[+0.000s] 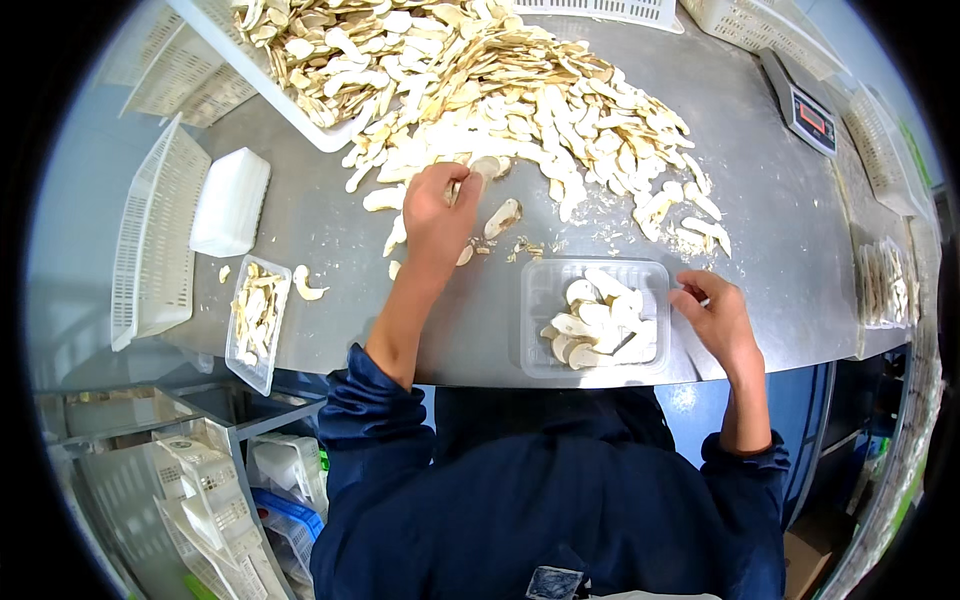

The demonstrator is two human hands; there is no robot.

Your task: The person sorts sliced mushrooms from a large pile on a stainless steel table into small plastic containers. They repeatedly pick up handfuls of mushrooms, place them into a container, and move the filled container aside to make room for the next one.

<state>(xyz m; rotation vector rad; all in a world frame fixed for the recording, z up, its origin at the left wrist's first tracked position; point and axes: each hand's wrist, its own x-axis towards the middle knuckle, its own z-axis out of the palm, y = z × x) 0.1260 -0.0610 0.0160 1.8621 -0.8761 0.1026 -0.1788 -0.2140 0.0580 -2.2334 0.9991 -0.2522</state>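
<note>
A large heap of pale sliced mushrooms spreads over the steel table. At the heap's near edge, my left hand pinches a mushroom slice between thumb and fingers. A loose slice lies just to the right of that hand. Close to the table's front edge stands a clear plastic tray with a small pile of slices in it. My right hand is at this tray's right side, thumb and forefinger apart, holding nothing that I can see.
A smaller tray of slices and scraps stands at the left, near stacked white trays and a perforated plastic basket. A digital scale sits at the back right. Packed trays stand at the far right.
</note>
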